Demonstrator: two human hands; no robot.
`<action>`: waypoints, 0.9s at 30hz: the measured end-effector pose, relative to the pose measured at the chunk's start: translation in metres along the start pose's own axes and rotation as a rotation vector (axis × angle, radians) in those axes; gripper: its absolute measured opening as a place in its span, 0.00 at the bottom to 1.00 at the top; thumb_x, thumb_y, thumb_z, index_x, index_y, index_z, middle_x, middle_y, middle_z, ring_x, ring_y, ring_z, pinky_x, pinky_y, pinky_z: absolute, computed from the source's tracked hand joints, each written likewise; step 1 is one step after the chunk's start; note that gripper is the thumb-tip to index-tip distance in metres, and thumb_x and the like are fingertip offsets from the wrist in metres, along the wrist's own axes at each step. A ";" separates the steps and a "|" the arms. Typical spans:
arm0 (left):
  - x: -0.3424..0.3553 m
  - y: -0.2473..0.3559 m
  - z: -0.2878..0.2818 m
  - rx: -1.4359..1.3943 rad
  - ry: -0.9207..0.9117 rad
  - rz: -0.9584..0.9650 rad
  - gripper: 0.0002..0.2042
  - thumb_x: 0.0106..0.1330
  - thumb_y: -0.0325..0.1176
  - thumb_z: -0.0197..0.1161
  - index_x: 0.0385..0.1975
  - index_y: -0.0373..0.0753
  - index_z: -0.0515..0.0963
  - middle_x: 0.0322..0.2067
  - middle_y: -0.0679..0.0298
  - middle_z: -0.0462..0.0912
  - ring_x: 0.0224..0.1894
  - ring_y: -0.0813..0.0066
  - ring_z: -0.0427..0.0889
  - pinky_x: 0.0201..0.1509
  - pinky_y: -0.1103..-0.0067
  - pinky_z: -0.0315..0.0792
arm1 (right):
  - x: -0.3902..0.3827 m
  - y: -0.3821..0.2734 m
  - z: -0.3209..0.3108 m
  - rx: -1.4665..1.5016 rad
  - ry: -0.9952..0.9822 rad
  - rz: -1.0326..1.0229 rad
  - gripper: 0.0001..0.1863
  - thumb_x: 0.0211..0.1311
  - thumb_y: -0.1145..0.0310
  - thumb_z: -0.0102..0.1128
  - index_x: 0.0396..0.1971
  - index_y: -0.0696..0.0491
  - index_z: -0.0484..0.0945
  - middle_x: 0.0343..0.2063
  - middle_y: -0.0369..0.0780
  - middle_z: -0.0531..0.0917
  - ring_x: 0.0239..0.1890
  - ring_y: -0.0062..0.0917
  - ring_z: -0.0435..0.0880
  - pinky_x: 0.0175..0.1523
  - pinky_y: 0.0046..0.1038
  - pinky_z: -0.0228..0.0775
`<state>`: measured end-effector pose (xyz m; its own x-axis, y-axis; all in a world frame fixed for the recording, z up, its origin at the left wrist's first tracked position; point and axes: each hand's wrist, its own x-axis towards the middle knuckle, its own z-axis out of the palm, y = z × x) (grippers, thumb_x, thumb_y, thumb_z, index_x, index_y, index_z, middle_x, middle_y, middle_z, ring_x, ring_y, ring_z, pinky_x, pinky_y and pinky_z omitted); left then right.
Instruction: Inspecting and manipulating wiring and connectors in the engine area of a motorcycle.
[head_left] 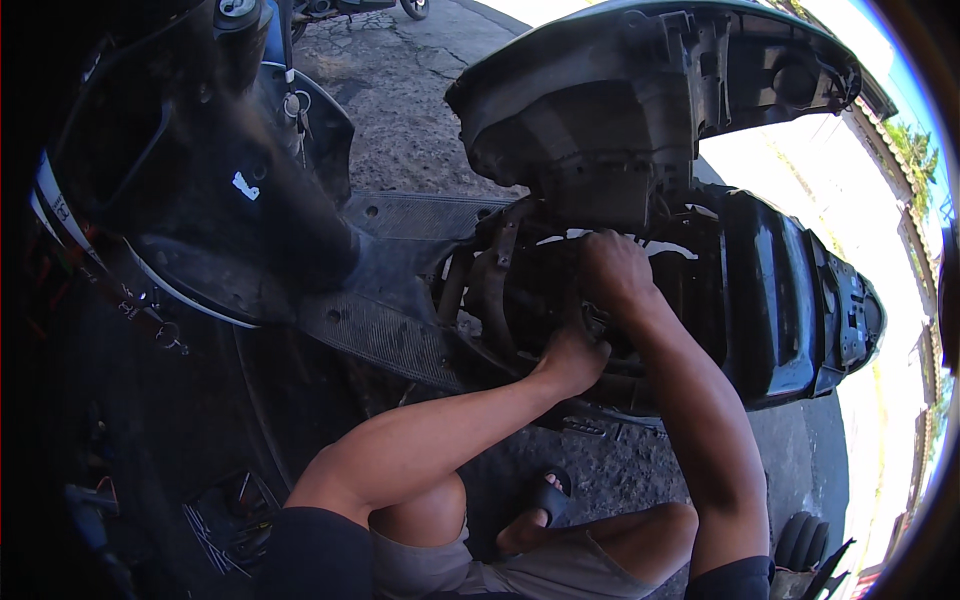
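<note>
A black scooter (765,300) stands crosswise before me, its seat (590,110) tipped up on the far side. Both my hands reach into the open frame bay (520,300) beneath it. My right hand (615,268) is curled closed over the middle of the bay; whatever it grips is hidden under the fingers. Lower and nearer, my left hand (577,358) dips in beside dark engine parts, close to the right hand, its fingers mostly out of sight. Shadow hides the parts between the two hands.
The ribbed footboard (385,340) and front shield (260,220) extend to the left. Keys (297,108) hang near the handlebar. Several thin metal tools (215,540) lie at lower left. My sandalled foot (545,500) rests on rough ground below the scooter.
</note>
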<state>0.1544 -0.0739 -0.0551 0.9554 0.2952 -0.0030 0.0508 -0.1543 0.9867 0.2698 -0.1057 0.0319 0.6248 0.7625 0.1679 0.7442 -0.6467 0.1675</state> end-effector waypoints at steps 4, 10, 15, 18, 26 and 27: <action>0.007 -0.021 0.007 -0.040 0.062 0.084 0.44 0.60 0.26 0.62 0.75 0.31 0.44 0.51 0.28 0.79 0.55 0.29 0.79 0.63 0.52 0.73 | 0.001 0.008 0.010 -0.002 0.014 -0.027 0.08 0.60 0.72 0.62 0.35 0.58 0.86 0.39 0.52 0.88 0.43 0.45 0.91 0.47 0.44 0.84; 0.010 -0.032 0.010 0.011 0.107 0.134 0.39 0.61 0.28 0.62 0.71 0.29 0.50 0.56 0.34 0.78 0.58 0.36 0.80 0.61 0.56 0.74 | -0.012 0.008 0.008 0.097 0.032 0.078 0.08 0.59 0.70 0.62 0.33 0.57 0.86 0.36 0.53 0.88 0.42 0.48 0.90 0.46 0.47 0.83; 0.003 -0.028 0.004 0.070 0.065 0.158 0.40 0.63 0.30 0.61 0.73 0.31 0.49 0.56 0.34 0.78 0.60 0.34 0.78 0.65 0.55 0.73 | -0.029 0.001 -0.007 0.242 -0.078 0.207 0.14 0.59 0.62 0.65 0.34 0.58 0.88 0.36 0.55 0.88 0.45 0.52 0.89 0.50 0.49 0.82; -0.006 -0.013 -0.003 0.051 0.032 0.037 0.41 0.63 0.31 0.61 0.75 0.31 0.47 0.57 0.34 0.78 0.63 0.35 0.77 0.67 0.55 0.72 | -0.035 0.001 -0.008 0.367 -0.105 0.332 0.17 0.59 0.58 0.67 0.37 0.56 0.89 0.38 0.55 0.89 0.46 0.53 0.88 0.52 0.49 0.81; -0.015 -0.007 -0.024 0.101 -0.044 0.046 0.37 0.65 0.31 0.61 0.74 0.35 0.54 0.58 0.36 0.79 0.64 0.39 0.77 0.67 0.59 0.73 | -0.044 -0.005 -0.006 0.465 -0.056 0.459 0.18 0.59 0.56 0.67 0.39 0.54 0.90 0.40 0.55 0.88 0.48 0.52 0.87 0.53 0.49 0.80; -0.017 -0.005 -0.027 0.114 -0.045 0.075 0.33 0.66 0.31 0.61 0.72 0.35 0.61 0.57 0.37 0.80 0.63 0.40 0.79 0.65 0.60 0.74 | -0.047 -0.007 -0.011 0.459 -0.055 0.477 0.18 0.59 0.56 0.67 0.39 0.55 0.90 0.40 0.55 0.88 0.48 0.52 0.87 0.53 0.49 0.79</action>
<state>0.1302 -0.0528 -0.0557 0.9697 0.2369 0.0602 0.0092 -0.2813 0.9596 0.2324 -0.1376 0.0333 0.9127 0.4027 0.0692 0.4006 -0.8485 -0.3458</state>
